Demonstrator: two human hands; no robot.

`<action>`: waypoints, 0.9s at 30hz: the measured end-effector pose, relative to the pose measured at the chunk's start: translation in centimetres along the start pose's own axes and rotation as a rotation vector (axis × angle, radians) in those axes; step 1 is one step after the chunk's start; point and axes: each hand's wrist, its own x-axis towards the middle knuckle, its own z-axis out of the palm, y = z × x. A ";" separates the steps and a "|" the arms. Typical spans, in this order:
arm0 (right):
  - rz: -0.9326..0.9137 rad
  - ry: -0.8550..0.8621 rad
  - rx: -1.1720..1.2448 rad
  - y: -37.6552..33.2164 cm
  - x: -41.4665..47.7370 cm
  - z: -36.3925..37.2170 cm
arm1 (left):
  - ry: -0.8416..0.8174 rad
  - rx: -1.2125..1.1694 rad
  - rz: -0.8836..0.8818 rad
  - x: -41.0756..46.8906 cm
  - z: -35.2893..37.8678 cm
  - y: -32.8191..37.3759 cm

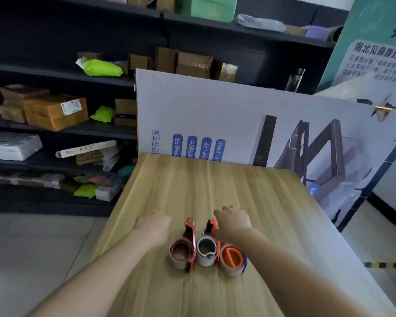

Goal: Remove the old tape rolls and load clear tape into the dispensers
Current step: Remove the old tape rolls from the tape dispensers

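Note:
Two red tape dispensers lie side by side on the wooden table (215, 184). The left dispenser (190, 232) carries a brownish tape roll (181, 252). The right dispenser (212, 227) has a grey-white roll (206, 250) beside it and a tan roll (232, 259) with an orange core on its right. My left hand (154, 227) rests on the table just left of the dispensers, fingers curled down, holding nothing. My right hand (233, 220) rests just right of the right dispenser's head, fingers bent onto the tabletop; I cannot see contact with the dispenser.
A large printed board (238, 115) leans upright behind the table's far edge. Dark shelves (55, 129) with cardboard boxes and green packages fill the left. A teal poster (375, 42) stands at the right. Tiled floor lies on both sides of the table.

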 end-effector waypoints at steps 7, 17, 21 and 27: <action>-0.034 -0.152 0.026 -1.9 2.2 5.5 | -0.139 -0.045 -0.003 1.6 5.9 0.6; -0.148 -0.241 0.229 -2.5 6.9 10.9 | -0.223 -0.110 0.056 5.1 12.7 2.0; -0.177 -0.256 0.248 -2.5 8.5 12.4 | -0.253 0.024 0.108 6.3 14.5 2.0; -0.119 -0.271 0.292 -2.6 10.7 13.5 | -0.073 0.075 0.245 7.5 16.2 1.3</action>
